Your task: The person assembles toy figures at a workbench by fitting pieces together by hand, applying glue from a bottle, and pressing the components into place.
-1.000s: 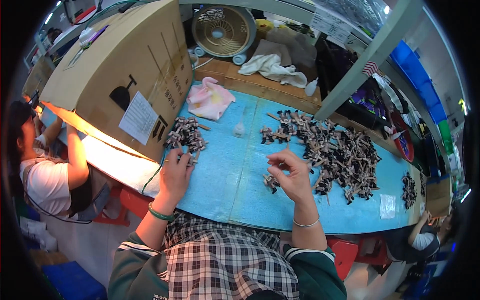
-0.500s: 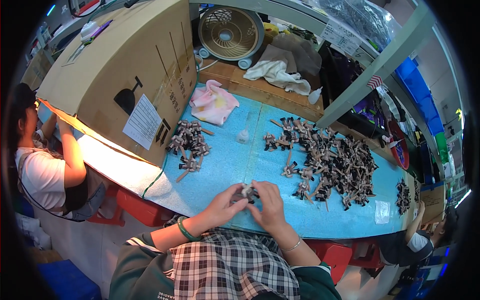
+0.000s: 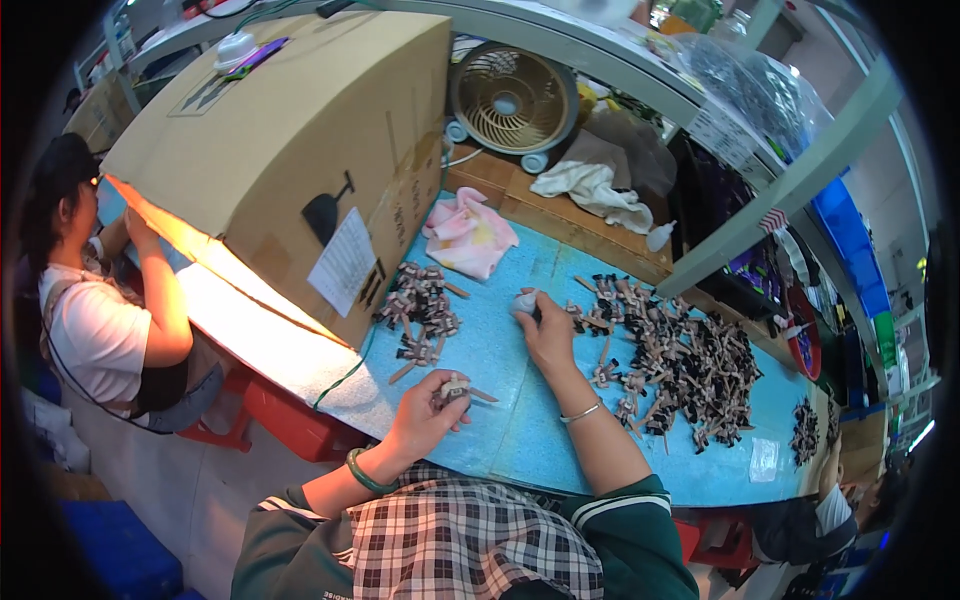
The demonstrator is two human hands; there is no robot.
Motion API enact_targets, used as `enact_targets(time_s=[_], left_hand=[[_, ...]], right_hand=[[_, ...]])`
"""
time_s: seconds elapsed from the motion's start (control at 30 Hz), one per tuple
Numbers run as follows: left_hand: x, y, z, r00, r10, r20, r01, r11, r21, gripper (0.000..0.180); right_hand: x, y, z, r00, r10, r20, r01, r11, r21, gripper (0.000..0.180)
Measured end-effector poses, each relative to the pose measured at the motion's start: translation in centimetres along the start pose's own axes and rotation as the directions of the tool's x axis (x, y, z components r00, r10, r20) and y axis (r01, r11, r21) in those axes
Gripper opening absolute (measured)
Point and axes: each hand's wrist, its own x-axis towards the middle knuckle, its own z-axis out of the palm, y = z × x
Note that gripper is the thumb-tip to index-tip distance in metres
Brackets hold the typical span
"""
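Close to the table's near edge, my left hand (image 3: 425, 418) is closed around a small grey-and-black toy figure (image 3: 451, 390). A flat tan strip pokes out from the figure toward the right. Farther forward, my right hand (image 3: 551, 338) grips a small white squeeze bottle (image 3: 524, 301) just above the blue mat (image 3: 505, 375); its fingers hide part of the bottle. To the right of that hand spreads a large heap of similar figures (image 3: 690, 365), some with tan strips. A smaller pile of figures (image 3: 422, 305) lies on the left, beside the carton.
A big cardboard carton (image 3: 290, 150) stands at the left. Behind the mat are a pink cloth (image 3: 470, 235), a fan (image 3: 513, 98) and a white rag (image 3: 595, 190). A slanted metal post (image 3: 775, 190) rises at the right. Co-workers sit at both sides.
My hands have parted. The right one has reached forward and taken hold of the white bottle, while the left has kept the figure and moved slightly left. The view has shifted.
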Motion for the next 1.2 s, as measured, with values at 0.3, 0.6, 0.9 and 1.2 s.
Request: enact_targets(time_s=[0.3,0.6,0.9,1.2], left_hand=[[-0.8,0.3,-0.6,0.998,0.055,0.029,-0.053,0.995,-0.080,0.026],[-0.4,-0.3,0.7,0.992,0.097,0.077,-0.094,0.995,-0.042,0.029],[-0.7,-0.7,1.9,0.981,0.196,-0.014,-0.194,0.977,0.092,0.025],[-0.7,-0.8,1.9,0.962,0.268,-0.046,-0.254,0.946,0.202,0.024]], right_hand=[[-8.4,-9.2,-4.5,0.985,-0.174,0.020,0.169,0.973,0.156,0.033],[-15.6,-11.5,-7.9,0.936,-0.310,-0.168,0.315,0.949,0.003,0.033],[-16.0,-11.6,-8.3,0.910,-0.393,-0.131,0.386,0.920,-0.074,0.034],[-15.8,-11.7,-8.2,0.913,-0.385,-0.133,0.380,0.923,-0.059,0.033]])
